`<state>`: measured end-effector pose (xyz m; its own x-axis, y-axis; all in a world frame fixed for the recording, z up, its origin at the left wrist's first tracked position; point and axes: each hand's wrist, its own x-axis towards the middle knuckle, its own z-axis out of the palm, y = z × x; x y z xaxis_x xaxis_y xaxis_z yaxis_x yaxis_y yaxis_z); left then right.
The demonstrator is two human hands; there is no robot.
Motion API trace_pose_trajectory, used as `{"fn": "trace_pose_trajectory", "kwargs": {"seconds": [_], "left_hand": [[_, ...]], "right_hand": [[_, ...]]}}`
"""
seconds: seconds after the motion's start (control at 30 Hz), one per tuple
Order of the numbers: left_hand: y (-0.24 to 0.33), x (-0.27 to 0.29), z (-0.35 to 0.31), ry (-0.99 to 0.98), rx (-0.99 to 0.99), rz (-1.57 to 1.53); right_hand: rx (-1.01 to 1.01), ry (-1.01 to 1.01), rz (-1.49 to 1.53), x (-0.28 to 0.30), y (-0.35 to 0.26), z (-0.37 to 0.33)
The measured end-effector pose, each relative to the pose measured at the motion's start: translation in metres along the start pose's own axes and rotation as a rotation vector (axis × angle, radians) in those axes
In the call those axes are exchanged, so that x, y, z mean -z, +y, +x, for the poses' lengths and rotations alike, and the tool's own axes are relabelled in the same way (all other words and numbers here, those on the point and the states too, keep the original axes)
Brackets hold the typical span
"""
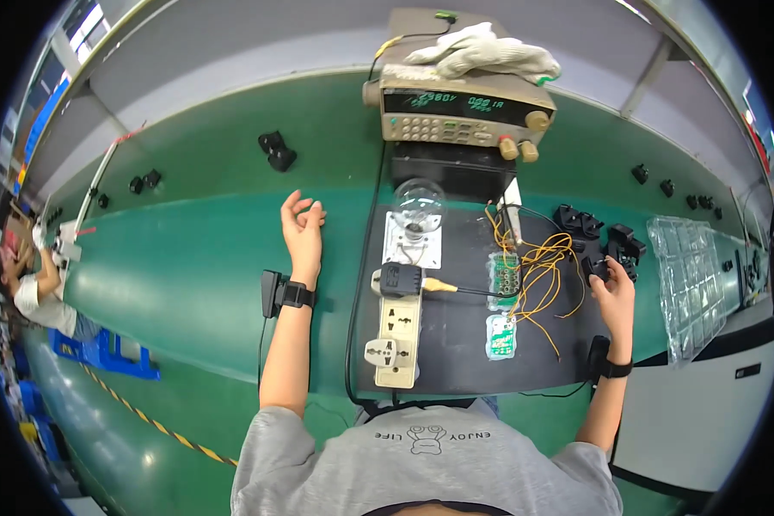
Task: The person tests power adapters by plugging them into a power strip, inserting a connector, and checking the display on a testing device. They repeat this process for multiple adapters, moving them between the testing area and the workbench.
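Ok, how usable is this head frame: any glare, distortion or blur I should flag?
Head view: strong fisheye bending, so the green bench curves and the corners go black; soft ceiling-light glare on the bench at lower left and on the clear plastic tray; centre is sharp, both the left hand and right hand; the rim smears.
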<state>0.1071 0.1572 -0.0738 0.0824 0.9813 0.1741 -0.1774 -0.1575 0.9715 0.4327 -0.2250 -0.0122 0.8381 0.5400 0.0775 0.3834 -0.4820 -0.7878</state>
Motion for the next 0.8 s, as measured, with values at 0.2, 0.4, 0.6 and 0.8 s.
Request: {"fn": "trace_pose_trajectory", "kwargs": {"seconds": [0.2,0.4,0.6,0.8], "left_hand": [[0.032,-0.002,-0.023,-0.199,0.014,-0.058],[0.036,-0.007,-0.034,-0.432,-0.052,0.103],[0.032,0.001,-0.027,-0.368,0.047,0.109],[0.026,0.01,-0.02,-0.23,0.212,-0.016]], "right_hand": [[-0.089,-0.384,0.798,-0.037,-0.104,-0.057],[-0.524,-0.993,1.331,-0.094,-0.138,-0.088],[-0.286,-1.129,1.386,-0.118,-0.146,-0.095],[-0.261,-0.899,1.244,-0.116,-0.156,-0.102]]}}
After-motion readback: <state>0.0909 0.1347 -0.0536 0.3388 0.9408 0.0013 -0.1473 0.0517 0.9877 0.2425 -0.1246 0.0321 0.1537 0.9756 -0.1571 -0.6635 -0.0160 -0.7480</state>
